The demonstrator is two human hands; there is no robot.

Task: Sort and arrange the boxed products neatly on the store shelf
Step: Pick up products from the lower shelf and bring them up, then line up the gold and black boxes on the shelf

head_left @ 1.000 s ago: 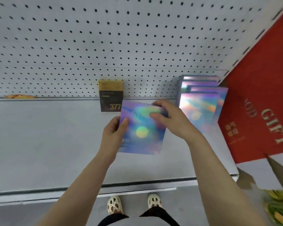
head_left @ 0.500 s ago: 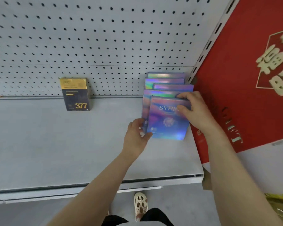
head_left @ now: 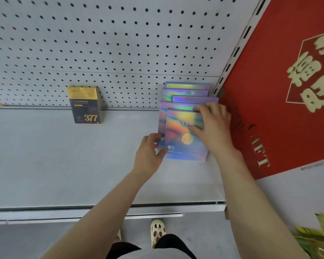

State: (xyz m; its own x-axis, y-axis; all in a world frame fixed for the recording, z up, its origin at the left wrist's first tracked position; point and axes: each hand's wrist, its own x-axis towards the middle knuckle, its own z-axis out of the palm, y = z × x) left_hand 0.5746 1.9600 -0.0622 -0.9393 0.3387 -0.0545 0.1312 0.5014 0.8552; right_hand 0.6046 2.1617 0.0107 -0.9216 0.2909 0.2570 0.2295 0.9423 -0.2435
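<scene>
Now the front holographic box (head_left: 183, 141) stands upright at the head of the row (head_left: 187, 92) by the shelf's (head_left: 64, 165) right end, right hand (head_left: 211, 128) clamped on its top edge, left hand (head_left: 150, 150) pinching its lower-left corner (the nearer grip for squaring it).

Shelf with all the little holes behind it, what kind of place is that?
Probably a shop. A grey shelf with a pegboard back holds a row of shiny boxes, and a red gift box stands beside it.

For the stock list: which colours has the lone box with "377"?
Dark navy box with yellow top band; head view.
</scene>
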